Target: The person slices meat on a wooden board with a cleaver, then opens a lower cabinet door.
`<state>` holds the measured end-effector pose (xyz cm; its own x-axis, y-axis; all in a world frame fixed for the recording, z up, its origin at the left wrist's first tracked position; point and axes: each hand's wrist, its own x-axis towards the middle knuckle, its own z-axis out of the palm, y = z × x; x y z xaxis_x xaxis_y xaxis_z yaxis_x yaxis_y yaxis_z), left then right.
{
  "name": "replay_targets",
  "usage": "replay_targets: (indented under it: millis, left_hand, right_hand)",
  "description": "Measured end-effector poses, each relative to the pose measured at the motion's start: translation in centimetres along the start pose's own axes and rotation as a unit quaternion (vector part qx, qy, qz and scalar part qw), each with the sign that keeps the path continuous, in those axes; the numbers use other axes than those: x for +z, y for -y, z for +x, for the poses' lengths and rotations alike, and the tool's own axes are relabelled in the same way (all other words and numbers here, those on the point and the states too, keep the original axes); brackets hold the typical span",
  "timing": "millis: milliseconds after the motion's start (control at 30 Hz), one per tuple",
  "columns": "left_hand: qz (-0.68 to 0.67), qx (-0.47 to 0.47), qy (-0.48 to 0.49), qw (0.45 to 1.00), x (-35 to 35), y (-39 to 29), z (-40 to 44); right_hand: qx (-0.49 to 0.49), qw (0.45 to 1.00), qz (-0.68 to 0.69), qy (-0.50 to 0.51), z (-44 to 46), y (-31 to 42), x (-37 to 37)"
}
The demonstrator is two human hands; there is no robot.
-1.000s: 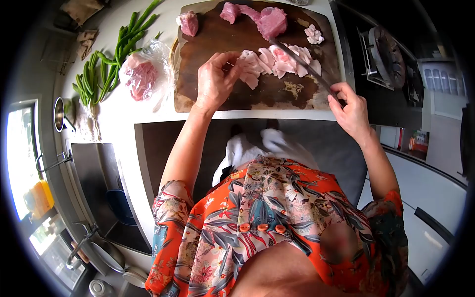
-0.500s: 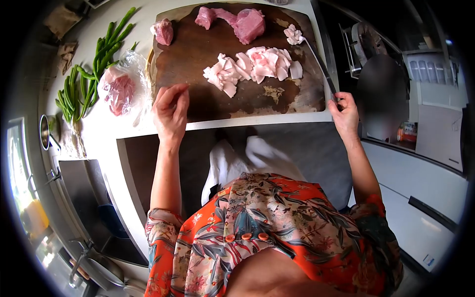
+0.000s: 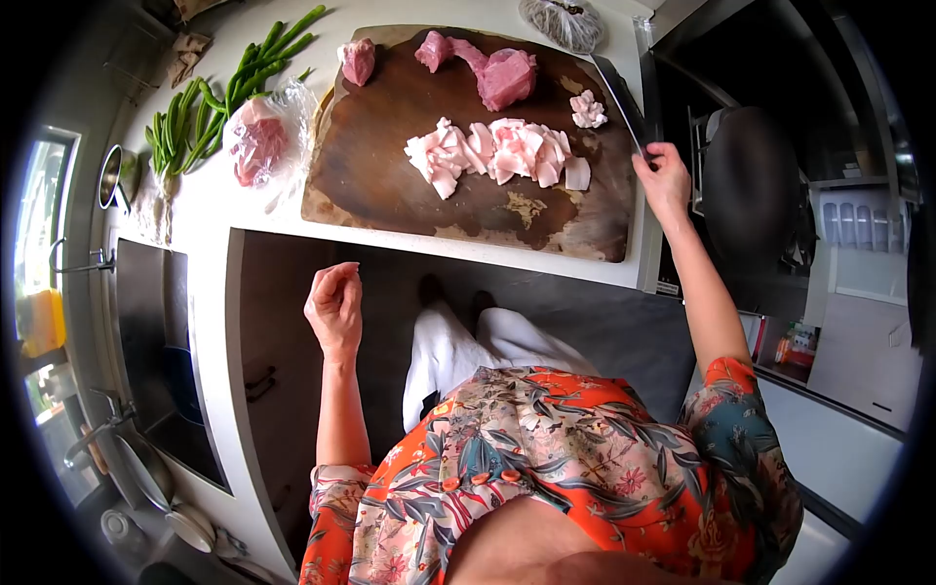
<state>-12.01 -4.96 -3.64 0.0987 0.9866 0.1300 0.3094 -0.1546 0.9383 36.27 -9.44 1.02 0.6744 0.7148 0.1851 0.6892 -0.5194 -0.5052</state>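
My right hand (image 3: 665, 183) grips the handle end of a knife (image 3: 621, 97), whose blade points up and away along the right edge of the dark cutting board (image 3: 380, 127). My left hand (image 3: 336, 307) hangs in front of the counter edge, fingers curled in, with nothing seen in it. On the board lies a row of sliced pale meat (image 3: 492, 154). Beyond it are a long pink piece of meat (image 3: 505, 78), a smaller chunk (image 3: 358, 62) at the back left, and a small pale heap (image 3: 588, 109) near the knife.
Plastic-wrapped meat (image 3: 257, 144) and green vegetables (image 3: 239, 88) lie left of the board. A bagged item (image 3: 564, 23) sits behind it. At right is a stove with a dark round pan (image 3: 751, 185); a sink (image 3: 156, 341) is at left.
My left hand has drawn back from the board to below the counter edge. The knife has moved from over the sliced meat to the board's right edge, with my right hand. The view has shifted.
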Motion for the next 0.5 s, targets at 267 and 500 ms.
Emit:
replay_targets:
  millis: [267,500]
  left_hand:
    - [0.052,-0.043,-0.022,0.997,3.0,0.7,-4.6]
    - [0.097,-0.077,-0.027,0.992,3.4,2.2,-6.8]
  right_hand:
    - [-0.024,0.997,-0.060,0.045,3.6,3.0,1.3]
    - [-0.084,0.976,-0.174,0.098,4.8,4.1,0.8]
